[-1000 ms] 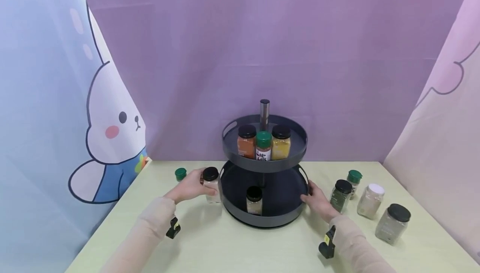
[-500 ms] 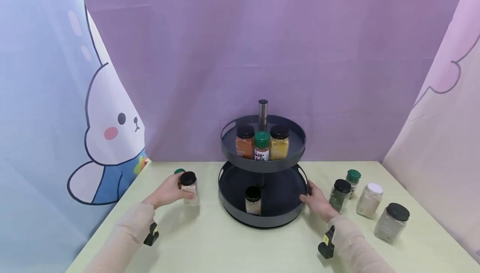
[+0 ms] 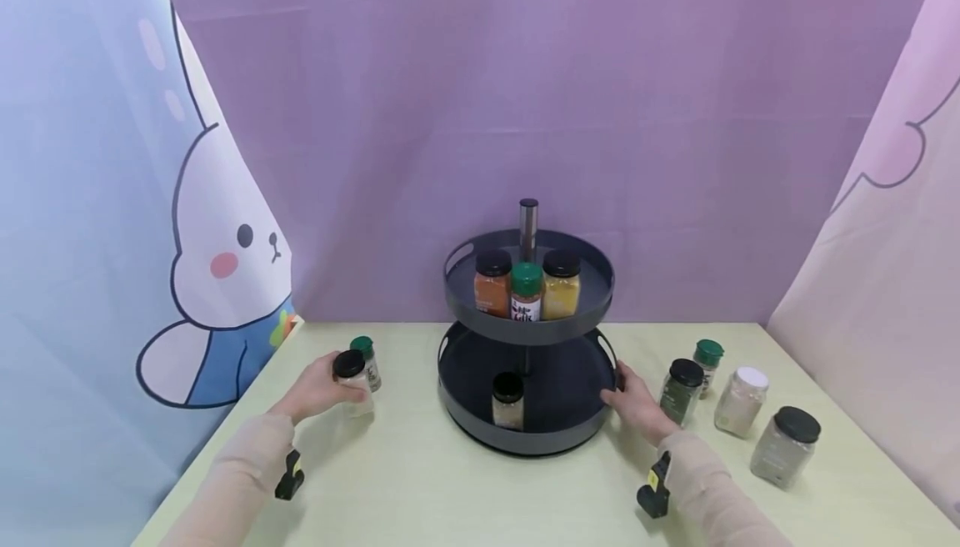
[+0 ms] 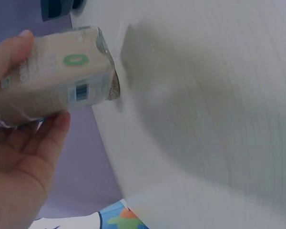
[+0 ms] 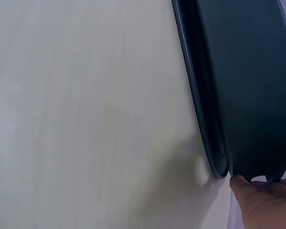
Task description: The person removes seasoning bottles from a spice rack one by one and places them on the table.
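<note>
My left hand (image 3: 309, 390) grips a spice jar (image 3: 356, 395) with a black lid, at the left of the table. Its pale contents and label show in the left wrist view, thumb on one side and fingers (image 4: 62, 126) on the other. Right behind that jar is a green-capped shaker (image 3: 371, 368). On the right, my right hand (image 3: 636, 403) holds the lower tray of a dark two-tier turntable (image 3: 528, 444) by its handle cutout; the thumb (image 5: 240, 183) lies on the outer wall and the other fingers are partly hidden.
The upper tray (image 3: 529, 332) carries an orange jar (image 3: 492, 293), a green-capped shaker (image 3: 527, 301) and a yellow jar (image 3: 562, 293). One black-capped jar (image 3: 507, 409) stands in the lower tray. Several jars, among them a white-capped one (image 3: 741, 405), stand on the table's right side.
My left hand has carried the black-capped jar left, away from the turntable, to just in front of the green-capped shaker. My right hand has stayed on the lower tray.
</note>
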The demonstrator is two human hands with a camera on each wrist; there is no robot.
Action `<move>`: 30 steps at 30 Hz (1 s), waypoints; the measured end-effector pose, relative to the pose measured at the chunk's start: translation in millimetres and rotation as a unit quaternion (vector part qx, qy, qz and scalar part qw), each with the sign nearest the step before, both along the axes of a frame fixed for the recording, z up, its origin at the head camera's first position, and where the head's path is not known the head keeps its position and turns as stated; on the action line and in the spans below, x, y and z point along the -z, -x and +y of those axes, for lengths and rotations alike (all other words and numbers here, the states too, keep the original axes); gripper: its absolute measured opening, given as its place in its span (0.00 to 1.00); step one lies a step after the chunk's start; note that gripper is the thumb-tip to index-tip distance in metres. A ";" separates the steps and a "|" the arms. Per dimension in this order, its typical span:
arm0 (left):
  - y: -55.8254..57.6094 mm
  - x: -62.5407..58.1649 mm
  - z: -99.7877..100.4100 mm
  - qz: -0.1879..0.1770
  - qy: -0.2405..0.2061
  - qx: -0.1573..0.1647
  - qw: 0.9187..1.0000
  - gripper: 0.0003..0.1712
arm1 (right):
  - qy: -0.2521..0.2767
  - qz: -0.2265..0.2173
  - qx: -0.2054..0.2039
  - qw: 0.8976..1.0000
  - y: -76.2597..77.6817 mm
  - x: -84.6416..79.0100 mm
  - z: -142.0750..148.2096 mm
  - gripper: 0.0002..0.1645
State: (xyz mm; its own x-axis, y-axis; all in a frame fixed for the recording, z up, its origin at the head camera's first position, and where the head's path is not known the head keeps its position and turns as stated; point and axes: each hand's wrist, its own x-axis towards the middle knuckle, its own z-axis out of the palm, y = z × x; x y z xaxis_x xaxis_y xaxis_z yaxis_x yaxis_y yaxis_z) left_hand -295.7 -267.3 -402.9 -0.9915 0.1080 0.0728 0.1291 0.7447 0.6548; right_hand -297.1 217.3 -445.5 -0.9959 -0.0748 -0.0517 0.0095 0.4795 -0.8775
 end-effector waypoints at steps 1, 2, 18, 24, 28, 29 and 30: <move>-0.4 0.8 -1.3 0.001 0.002 -0.005 1.000 0.36 | -0.002 0.001 -0.001 1.000 0.0 0.4 0.1 0.43; -0.6 2.0 -2.9 0.004 0.005 -0.009 1.000 0.36 | -0.001 0.001 0.000 1.000 0.0 0.7 0.2 0.43; -2.9 16.5 -19.5 -0.034 0.018 -0.055 0.998 0.40 | -0.005 -0.002 -0.002 1.000 -1.6 0.5 2.4 0.43; -6.0 17.3 -20.8 -0.033 0.012 -0.061 0.998 0.39 | -0.006 0.004 0.000 1.000 -0.4 1.7 2.2 0.43; -8.2 17.0 -20.6 -0.037 0.005 -0.062 0.997 0.40 | -0.003 0.005 0.000 1.000 -0.3 3.1 1.1 0.43; -8.4 16.9 -20.6 -0.038 0.004 -0.062 0.997 0.41 | -0.001 0.005 0.000 1.000 -0.4 3.4 0.9 0.43; -8.6 17.2 -20.5 -0.038 0.002 -0.063 0.997 0.41 | 0.000 0.006 0.000 1.000 -0.4 3.6 0.8 0.43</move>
State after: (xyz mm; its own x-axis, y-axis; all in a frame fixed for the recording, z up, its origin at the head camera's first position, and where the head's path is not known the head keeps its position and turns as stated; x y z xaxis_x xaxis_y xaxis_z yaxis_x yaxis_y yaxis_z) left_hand -287.1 -287.8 -420.1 -0.9998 -0.0176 -0.0041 -0.0160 0.7549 0.6556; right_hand -296.7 218.1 -449.1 -0.9964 -0.0750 -0.0403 -0.0006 0.4792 -0.8777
